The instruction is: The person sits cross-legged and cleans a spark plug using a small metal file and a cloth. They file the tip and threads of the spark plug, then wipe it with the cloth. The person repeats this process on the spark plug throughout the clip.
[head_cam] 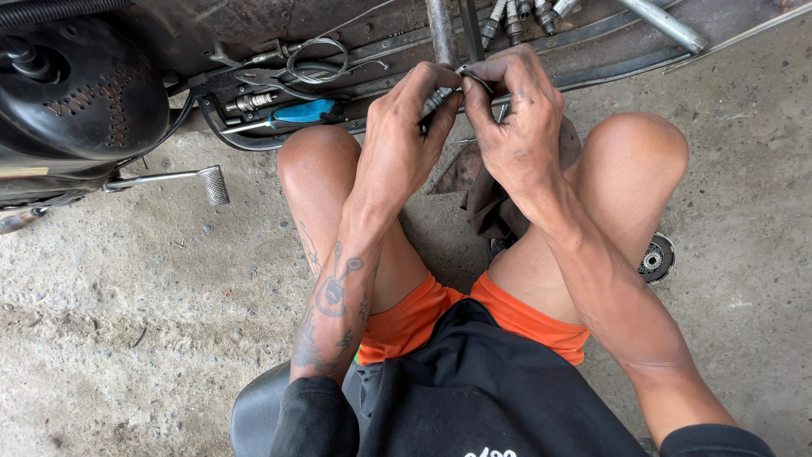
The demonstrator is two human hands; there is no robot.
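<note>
My left hand point(404, 135) and my right hand point(512, 114) meet above my knees, both pinching a small metal part with a thin cable or wire point(440, 97) between the fingertips. The part is mostly hidden by my fingers. A dirty brown rag point(478, 190) hangs below my right hand, between my legs. Both hands are grimy. I sit low on a dark stool, wearing orange shorts.
A motorcycle engine side point(80, 93) with a foot lever point(211, 182) stands at left. A tray point(389, 51) ahead holds a blue-handled screwdriver point(300, 112), pliers, a coiled wire point(317, 59) and spark plugs point(516, 17). A round metal part point(655, 258) lies on concrete by my right leg.
</note>
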